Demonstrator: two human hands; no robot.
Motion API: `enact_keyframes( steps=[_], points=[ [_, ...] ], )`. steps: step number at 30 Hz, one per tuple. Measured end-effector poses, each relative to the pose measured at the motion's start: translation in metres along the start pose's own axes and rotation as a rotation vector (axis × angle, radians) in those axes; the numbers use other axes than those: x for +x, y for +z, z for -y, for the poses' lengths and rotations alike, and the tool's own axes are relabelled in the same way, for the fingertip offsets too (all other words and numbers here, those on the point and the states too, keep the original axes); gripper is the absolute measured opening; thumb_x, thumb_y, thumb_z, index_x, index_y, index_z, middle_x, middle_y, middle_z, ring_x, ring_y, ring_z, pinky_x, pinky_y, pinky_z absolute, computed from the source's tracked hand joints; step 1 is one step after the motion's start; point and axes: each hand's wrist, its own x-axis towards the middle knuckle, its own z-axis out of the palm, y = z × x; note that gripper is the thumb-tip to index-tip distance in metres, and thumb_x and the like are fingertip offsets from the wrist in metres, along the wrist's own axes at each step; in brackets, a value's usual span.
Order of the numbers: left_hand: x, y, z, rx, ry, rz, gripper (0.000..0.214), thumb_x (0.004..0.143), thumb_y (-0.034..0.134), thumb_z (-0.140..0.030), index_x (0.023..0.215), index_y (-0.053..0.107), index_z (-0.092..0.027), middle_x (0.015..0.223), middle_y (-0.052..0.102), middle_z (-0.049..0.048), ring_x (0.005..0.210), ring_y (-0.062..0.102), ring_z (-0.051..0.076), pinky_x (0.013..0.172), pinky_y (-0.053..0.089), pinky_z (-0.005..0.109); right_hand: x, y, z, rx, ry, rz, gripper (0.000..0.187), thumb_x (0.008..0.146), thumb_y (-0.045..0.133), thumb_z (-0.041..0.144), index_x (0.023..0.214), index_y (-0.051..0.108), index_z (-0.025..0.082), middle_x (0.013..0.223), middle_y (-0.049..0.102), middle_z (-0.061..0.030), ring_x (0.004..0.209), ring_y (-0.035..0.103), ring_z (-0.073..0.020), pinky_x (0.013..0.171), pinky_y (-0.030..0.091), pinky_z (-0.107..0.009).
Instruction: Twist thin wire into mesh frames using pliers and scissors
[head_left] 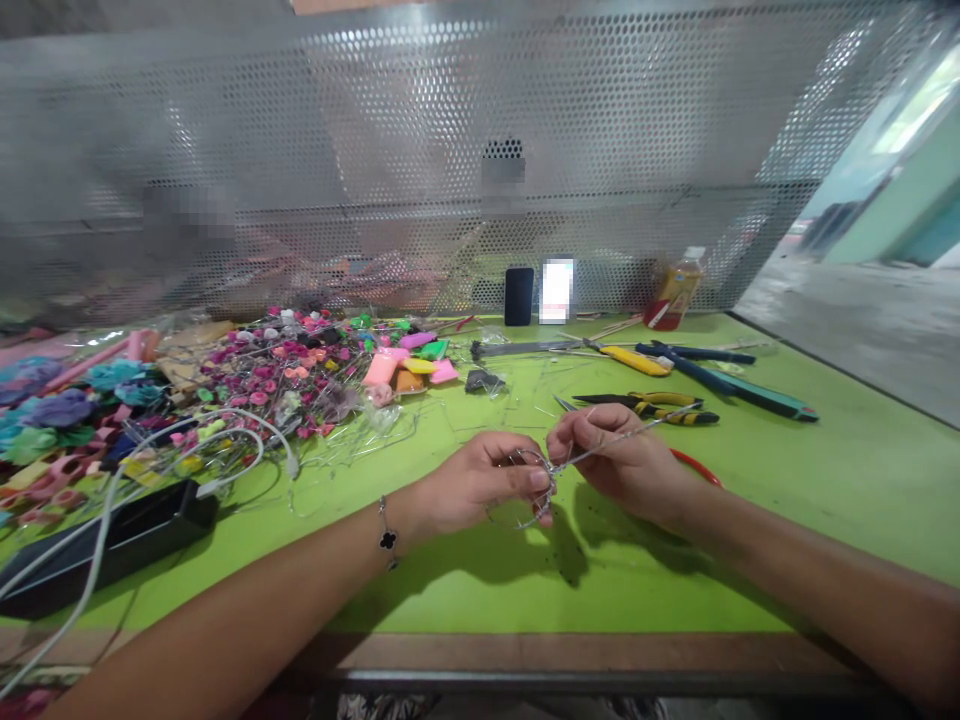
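A thin silver wire (592, 455) bent into loops at one end is pinched between both hands above the green tabletop (757, 540). My left hand (480, 485) grips the looped part with its fingers curled, and a black clover bracelet (388, 535) sits on that wrist. My right hand (615, 465) pinches the wire just to the right, and the straight end runs out toward the upper right. Close behind my right hand lie yellow-and-black handled pliers (660, 407). A red-handled tool (696, 466) is partly hidden behind that hand.
A heap of small pink wire-stemmed flowers (270, 375) and fabric blooms covers the table's left side, near a black box (105, 550) and a white cable. Further tools lie at the right. Two phones and a bottle stand before a perforated metal screen (420, 160).
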Motion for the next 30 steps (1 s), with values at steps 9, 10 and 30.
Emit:
enact_keyframes(
  steps=[9, 10, 30],
  points=[
    [0.002, 0.003, 0.005, -0.040, 0.059, -0.114, 0.043, 0.072, 0.092, -0.051, 0.077, 0.071, -0.015, 0.071, 0.069, 0.0022, 0.064, 0.068, 0.015, 0.069, 0.052, 0.030, 0.002, -0.005, -0.007, 0.033, 0.018, 0.108, 0.034, 0.066, 0.099, 0.045, 0.091, 0.086, 0.025, 0.087, 0.081, -0.0037, 0.072, 0.071, -0.0164, 0.070, 0.060, -0.032],
    [0.003, 0.004, 0.005, -0.044, 0.065, -0.122, 0.042, 0.073, 0.092, -0.051, 0.077, 0.071, -0.015, 0.071, 0.069, 0.0022, 0.064, 0.067, 0.015, 0.069, 0.052, 0.029, 0.002, -0.004, -0.007, 0.009, 0.002, 0.071, 0.030, 0.067, 0.099, 0.045, 0.085, 0.086, 0.024, 0.083, 0.080, -0.0037, 0.069, 0.070, -0.0158, 0.068, 0.059, -0.031],
    [0.005, 0.014, -0.001, -0.187, 0.145, -0.268, 0.037, 0.072, 0.094, -0.042, 0.076, 0.069, -0.015, 0.069, 0.068, 0.0010, 0.066, 0.067, 0.014, 0.074, 0.056, 0.030, -0.012, 0.001, 0.017, -0.661, -0.461, -0.198, 0.004, 0.082, 0.089, 0.035, 0.084, 0.087, 0.032, 0.084, 0.084, -0.0043, 0.074, 0.079, -0.0245, 0.073, 0.070, -0.041]
  ],
)
